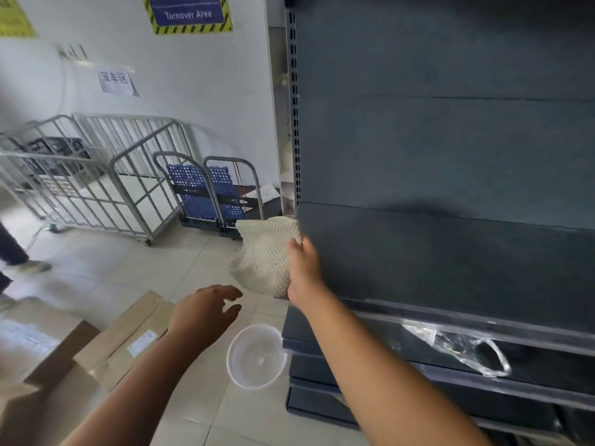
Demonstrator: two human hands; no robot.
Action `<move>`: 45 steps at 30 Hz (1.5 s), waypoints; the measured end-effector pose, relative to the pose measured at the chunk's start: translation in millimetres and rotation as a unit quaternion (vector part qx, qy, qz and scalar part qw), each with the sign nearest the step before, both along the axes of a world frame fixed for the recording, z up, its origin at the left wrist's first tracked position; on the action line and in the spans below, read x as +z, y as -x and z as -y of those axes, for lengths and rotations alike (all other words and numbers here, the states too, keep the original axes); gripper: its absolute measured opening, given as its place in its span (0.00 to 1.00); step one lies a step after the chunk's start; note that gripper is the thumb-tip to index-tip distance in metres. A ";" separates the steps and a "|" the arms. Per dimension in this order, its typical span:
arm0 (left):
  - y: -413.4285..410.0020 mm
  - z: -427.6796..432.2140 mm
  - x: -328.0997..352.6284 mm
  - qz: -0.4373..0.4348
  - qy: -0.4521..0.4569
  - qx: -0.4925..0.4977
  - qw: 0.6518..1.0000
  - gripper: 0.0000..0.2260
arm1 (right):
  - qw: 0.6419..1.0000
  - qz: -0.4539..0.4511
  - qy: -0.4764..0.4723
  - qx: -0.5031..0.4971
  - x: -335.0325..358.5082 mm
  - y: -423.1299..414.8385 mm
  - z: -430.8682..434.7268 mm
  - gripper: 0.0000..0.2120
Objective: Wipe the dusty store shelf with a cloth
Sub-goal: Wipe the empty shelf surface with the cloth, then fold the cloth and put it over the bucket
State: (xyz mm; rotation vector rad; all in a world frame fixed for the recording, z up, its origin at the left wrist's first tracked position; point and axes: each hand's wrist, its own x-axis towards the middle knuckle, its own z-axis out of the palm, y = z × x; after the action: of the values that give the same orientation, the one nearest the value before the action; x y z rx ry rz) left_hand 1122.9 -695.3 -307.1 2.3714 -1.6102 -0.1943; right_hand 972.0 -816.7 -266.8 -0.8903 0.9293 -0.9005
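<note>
A dark grey metal store shelf [450, 262] fills the right half of the view, its flat board bare. My right hand [302, 268] grips a cream waffle-knit cloth [264, 255] at the shelf's left end; the cloth hangs off the edge, mostly beside the board. My left hand [206, 312] hovers lower and to the left, fingers spread, holding nothing.
A clear plastic bowl [256, 355] sits on the tiled floor below the hands. Cardboard boxes [125, 339] lie at the lower left. Metal roll cages [96, 175] and a blue folded cart [206, 191] stand by the wall. A crumpled plastic bag [463, 349] lies on a lower shelf. Someone's leg [13, 249] is at far left.
</note>
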 end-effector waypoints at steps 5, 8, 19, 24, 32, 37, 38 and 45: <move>-21.8 -32.1 -16.7 -0.128 -0.008 0.081 0.988 0.03 | 0.990 0.103 -0.067 0.063 2.1 24.0 -13.3 0.12; -27.8 -46.8 -28.3 -0.298 0.006 0.132 0.945 0.10 | 0.979 0.122 -0.123 0.106 -3.7 26.0 -25.9 0.13; -97.6 -23.3 -56.0 -0.814 0.074 -0.011 0.576 0.28 | 0.984 0.022 -0.136 0.112 -50.9 -75.4 -52.8 0.11; -184.1 -17.7 -73.8 -0.766 0.093 0.021 0.635 0.20 | 0.991 -0.100 -0.073 0.058 -75.5 -142.7 -57.5 0.12; -251.2 3.2 -95.8 -0.792 -0.019 0.049 0.609 0.17 | 0.987 -0.116 -0.101 -0.039 -106.0 -215.5 -57.6 0.14; -257.7 -3.4 -126.2 -0.843 -0.159 0.076 0.509 0.21 | 0.979 -0.062 -0.169 -0.093 -130.3 -218.5 -54.4 0.18; -256.4 -4.4 -129.2 -0.823 -0.176 0.065 0.536 0.21 | 0.978 -0.057 -0.181 -0.091 -135.2 -217.7 -53.7 0.18; -255.1 7.3 -140.2 -0.762 -0.078 0.067 0.639 0.23 | 0.975 -0.087 -0.201 0.048 -170.3 -197.0 -46.4 0.20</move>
State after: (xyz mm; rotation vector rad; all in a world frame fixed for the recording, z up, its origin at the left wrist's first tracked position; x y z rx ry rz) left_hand 1377.9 -702.7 -447.3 1.2847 -0.4783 -1.7333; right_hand 1169.0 -770.3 -437.1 -0.6636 1.1600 -0.5285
